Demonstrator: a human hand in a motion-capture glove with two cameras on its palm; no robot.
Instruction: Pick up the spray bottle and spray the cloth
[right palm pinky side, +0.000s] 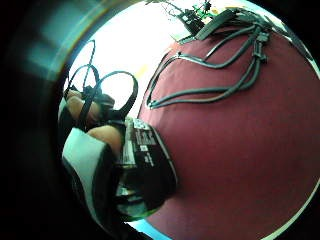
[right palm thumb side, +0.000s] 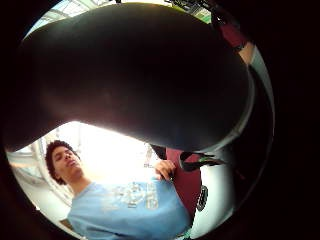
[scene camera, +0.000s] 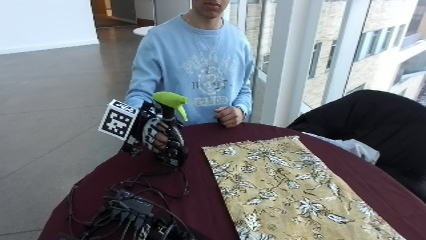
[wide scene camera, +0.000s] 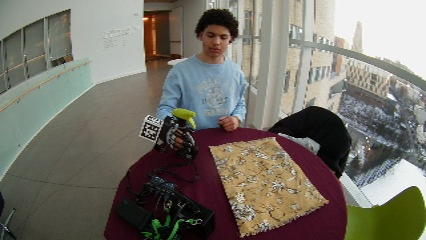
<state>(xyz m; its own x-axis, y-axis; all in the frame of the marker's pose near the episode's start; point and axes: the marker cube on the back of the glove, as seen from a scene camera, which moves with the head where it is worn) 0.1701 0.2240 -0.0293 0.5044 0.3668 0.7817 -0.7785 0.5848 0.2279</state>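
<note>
My gloved right hand (scene camera: 162, 137) grips a dark spray bottle with a lime-green trigger head (scene camera: 171, 102), held upright just above the table at its left side. The nozzle points toward the cloth. A yellow floral cloth (scene camera: 286, 190) lies flat on the maroon tablecloth (scene camera: 200, 200), to the right of the bottle. The wide outside view shows the same hand (wide scene camera: 180, 137), green spray head (wide scene camera: 184, 115) and cloth (wide scene camera: 263, 182). The bottle's dark body (right palm thumb side: 135, 75) fills the thumb side palm view, and its labelled lower part (right palm pinky side: 145, 165) sits against the palm in the little finger side palm view.
A bundle of black cables and electronics (scene camera: 130, 212) lies on the table's near left. The person's bare left hand (scene camera: 229, 116) rests in a fist at the far edge. A black jacket (scene camera: 373, 122) hangs on a chair at the right.
</note>
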